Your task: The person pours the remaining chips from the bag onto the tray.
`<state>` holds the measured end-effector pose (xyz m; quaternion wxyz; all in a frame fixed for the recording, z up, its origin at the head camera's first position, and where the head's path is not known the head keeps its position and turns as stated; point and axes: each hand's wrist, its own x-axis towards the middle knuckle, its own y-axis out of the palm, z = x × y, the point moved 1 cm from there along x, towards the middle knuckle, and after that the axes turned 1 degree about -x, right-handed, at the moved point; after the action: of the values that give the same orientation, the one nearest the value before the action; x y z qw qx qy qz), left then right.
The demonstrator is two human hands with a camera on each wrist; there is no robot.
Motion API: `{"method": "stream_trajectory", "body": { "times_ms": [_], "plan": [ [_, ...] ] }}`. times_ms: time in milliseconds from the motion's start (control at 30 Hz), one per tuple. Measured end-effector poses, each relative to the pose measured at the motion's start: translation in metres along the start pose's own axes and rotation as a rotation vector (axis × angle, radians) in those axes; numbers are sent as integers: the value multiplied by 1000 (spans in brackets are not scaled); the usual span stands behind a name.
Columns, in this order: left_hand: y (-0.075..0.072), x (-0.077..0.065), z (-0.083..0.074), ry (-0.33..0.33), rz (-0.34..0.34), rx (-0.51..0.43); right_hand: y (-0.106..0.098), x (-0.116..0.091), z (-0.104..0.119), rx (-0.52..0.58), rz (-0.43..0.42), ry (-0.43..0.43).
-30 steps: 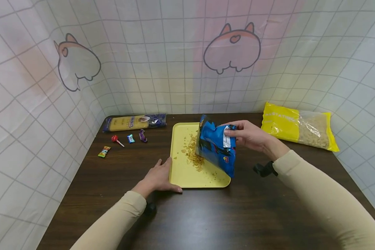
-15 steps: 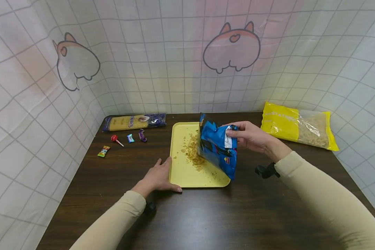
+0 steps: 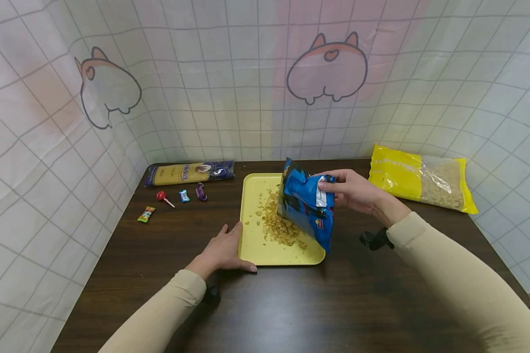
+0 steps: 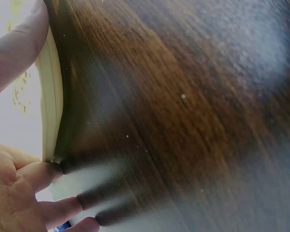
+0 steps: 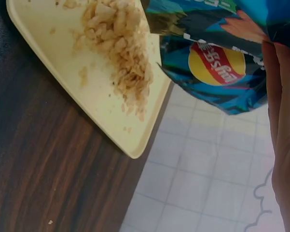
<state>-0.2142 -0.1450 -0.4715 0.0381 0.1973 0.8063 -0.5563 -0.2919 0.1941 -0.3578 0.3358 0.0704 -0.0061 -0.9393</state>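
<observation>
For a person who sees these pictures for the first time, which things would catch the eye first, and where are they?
Probably the bright blue chip bag comes first: the right hand holds it tilted over the yellow tray, where crumbled chips lie. Next might come the big yellow bag, partly see-through, at the back right of the table, and then the small red lollipop toward the back left.

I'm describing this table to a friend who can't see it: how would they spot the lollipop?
At the far left corner of the dark table lies a long yellow-and-blue packet. In front of it, left of the light blue sweet, is the lollipop. Its red head and thin stick set it apart from the other sweets.
</observation>
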Motion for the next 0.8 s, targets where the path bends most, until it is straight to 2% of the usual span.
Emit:
{"method": "stream_trajectory", "body": {
  "times_ms": [233,467,800],
  "plan": [
    [1,0,1,2,0,-4,0,12,4,-11,-94,-3],
    [1,0,1,-1,9,-5,-1,29,11,55,-145,-4],
    [0,0,0,-8,17,-10,0,46,14,163,-209,44]
  ]
}}
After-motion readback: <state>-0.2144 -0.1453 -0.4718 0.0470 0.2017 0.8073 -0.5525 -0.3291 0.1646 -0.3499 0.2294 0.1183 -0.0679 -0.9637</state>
